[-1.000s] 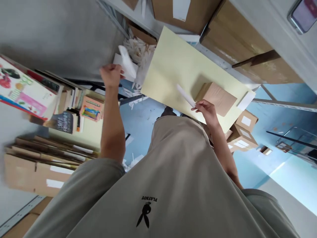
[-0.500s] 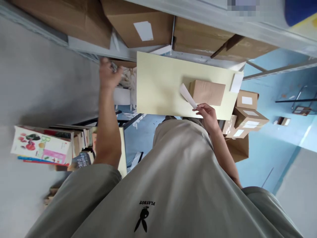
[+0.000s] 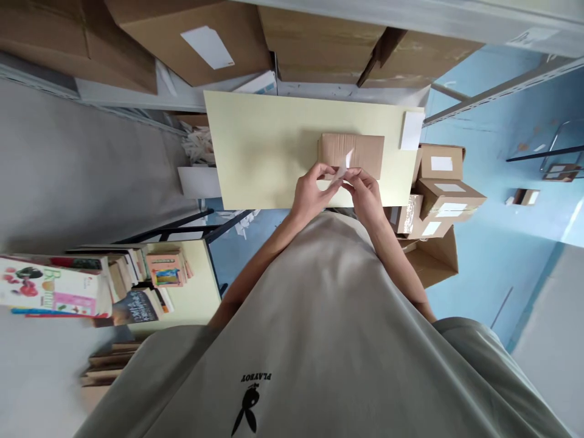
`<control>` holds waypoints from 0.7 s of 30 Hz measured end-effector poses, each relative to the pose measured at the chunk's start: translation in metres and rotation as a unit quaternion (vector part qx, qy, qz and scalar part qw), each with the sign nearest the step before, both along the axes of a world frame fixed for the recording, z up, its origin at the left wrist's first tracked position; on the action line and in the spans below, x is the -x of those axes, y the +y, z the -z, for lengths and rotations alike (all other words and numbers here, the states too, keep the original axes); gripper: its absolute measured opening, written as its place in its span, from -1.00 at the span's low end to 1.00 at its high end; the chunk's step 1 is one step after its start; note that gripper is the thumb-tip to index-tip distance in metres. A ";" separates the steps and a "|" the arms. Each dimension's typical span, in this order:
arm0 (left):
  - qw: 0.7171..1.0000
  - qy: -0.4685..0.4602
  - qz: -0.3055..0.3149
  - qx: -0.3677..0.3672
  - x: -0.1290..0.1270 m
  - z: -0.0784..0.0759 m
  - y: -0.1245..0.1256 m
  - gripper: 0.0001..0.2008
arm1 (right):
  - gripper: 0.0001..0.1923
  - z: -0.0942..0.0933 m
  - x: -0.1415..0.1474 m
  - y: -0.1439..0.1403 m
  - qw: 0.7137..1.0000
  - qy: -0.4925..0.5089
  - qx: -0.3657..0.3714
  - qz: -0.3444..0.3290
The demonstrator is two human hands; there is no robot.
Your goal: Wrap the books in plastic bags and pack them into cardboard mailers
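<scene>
Closest in, at the near edge, a grey shirt [image 3: 328,316] with a dark rabbit print [image 3: 249,404] fills the view. Off to the near left, books [image 3: 166,271] are piled on a second pale table [image 3: 196,298]. Beyond the shirt, the left hand [image 3: 309,191] and the right hand [image 3: 364,193] meet near the middle. The left thumb and fingers curve into a loose ring, their tips closed on a thin white paper strip [image 3: 340,174]; the right thumb and fingertips pinch the same strip just beside them. It overlaps the near side of a small brown box [image 3: 367,152], which sits on a pale yellow table [image 3: 255,164], right of its middle. A white card [image 3: 412,130] lies at that table's far right corner. Past its right end, cartons [image 3: 451,188] are stacked; past its left end are white paper scraps [image 3: 198,145]. Farthest, large boxes [image 3: 314,45] line a shelf [image 3: 310,90].
</scene>
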State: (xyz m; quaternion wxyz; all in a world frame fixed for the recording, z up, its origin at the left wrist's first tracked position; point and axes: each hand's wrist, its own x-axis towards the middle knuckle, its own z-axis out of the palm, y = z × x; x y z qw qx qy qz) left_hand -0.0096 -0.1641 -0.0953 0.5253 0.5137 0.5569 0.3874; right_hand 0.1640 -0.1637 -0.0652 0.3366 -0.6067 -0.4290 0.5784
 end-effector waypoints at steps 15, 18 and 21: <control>0.981 -0.062 -0.122 0.138 -0.045 0.022 0.000 -0.41 | -0.45 0.060 -0.136 0.024 0.999 -0.049 -0.017 -0.010; 0.979 -0.063 -0.143 0.133 -0.056 0.023 -0.006 -0.41 | -0.42 0.070 -0.139 0.029 0.999 -0.032 -0.005 -0.030; 0.978 -0.038 -0.153 0.139 -0.064 0.027 -0.010 -0.42 | -0.41 0.075 -0.140 0.033 0.999 -0.025 -0.007 -0.035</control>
